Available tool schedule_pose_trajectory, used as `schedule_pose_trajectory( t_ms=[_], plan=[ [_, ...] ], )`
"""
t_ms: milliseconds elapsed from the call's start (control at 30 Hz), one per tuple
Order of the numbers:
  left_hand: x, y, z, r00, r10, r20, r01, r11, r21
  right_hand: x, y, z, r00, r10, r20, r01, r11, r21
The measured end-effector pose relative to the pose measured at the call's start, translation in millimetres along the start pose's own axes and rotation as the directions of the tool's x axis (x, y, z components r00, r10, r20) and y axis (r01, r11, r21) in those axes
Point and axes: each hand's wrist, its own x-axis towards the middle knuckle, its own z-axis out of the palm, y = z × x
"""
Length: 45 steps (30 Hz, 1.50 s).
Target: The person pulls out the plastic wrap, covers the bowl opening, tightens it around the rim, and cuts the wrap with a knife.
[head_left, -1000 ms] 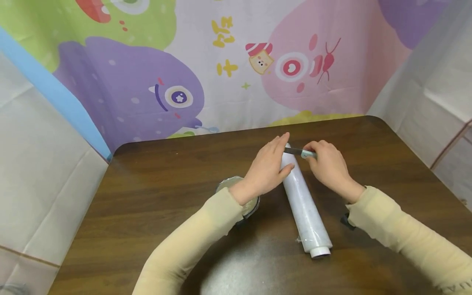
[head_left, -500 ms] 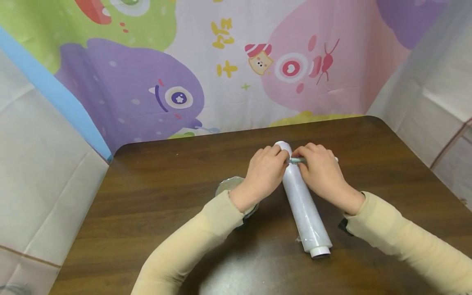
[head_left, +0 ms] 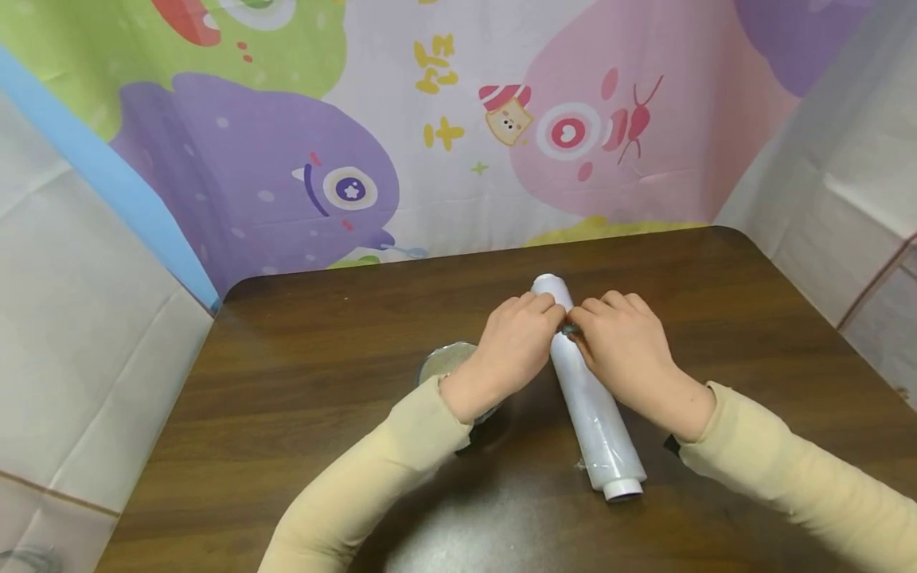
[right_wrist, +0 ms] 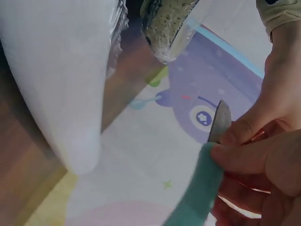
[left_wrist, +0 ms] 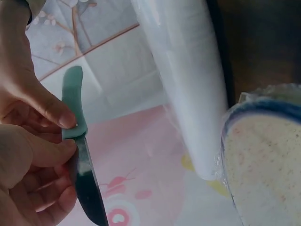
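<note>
Both hands meet over a roll of clear plastic wrap (head_left: 598,414) that lies lengthwise on the table. Between them is a small knife (head_left: 571,329), mostly hidden by the fingers from above. The left wrist view shows its green handle (left_wrist: 73,96) and dark blade (left_wrist: 87,183), almost in line. My left hand (head_left: 517,344) pinches the blade close to the handle, thumb on its side. My right hand (head_left: 625,344) grips the handle near the blade, the thumbs of both hands almost touching. The knife appears held above the roll, apart from it.
Left of the roll stands a bowl (head_left: 442,360) with plastic film on it, partly behind my left wrist. A small black object (head_left: 672,446) peeks out by the right sleeve. A cartoon-print curtain (head_left: 458,159) hangs behind the brown table (head_left: 308,382).
The left hand's straight fingers have curled and now pinch the blade. The right hand has come left and nearer to me, and the knife has turned, showing less from above.
</note>
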Motion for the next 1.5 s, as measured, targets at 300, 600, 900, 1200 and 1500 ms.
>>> schedule_pose_trajectory(
  t_ms=[300,600,900,1200,1500],
  plan=[
    [-5.5,-5.6,5.4,0.998,-0.06,-0.001,0.06,0.992,-0.115,0.1,4.3,4.5,0.993,-0.068,-0.092,0.069,0.997,0.015],
    [-9.4,-16.3,9.4,0.964,-0.266,0.011,0.241,0.853,-0.462,9.7,14.3,-0.7,0.987,0.159,0.018,-0.158,0.949,0.273],
    [-8.5,-9.3,13.0,0.874,-0.475,0.098,0.42,0.64,-0.644,14.3,8.2,4.0,0.954,0.3,0.024,-0.284,0.87,0.404],
    [-11.0,-2.7,15.2,0.808,-0.542,0.229,0.479,0.38,-0.791,13.2,0.5,10.8,0.928,0.366,0.063,-0.344,0.785,0.516],
    [-16.1,-7.6,17.2,0.865,-0.416,0.281,0.476,0.5,-0.724,11.8,4.8,15.1,0.906,0.36,0.224,-0.423,0.74,0.522]
  ],
)
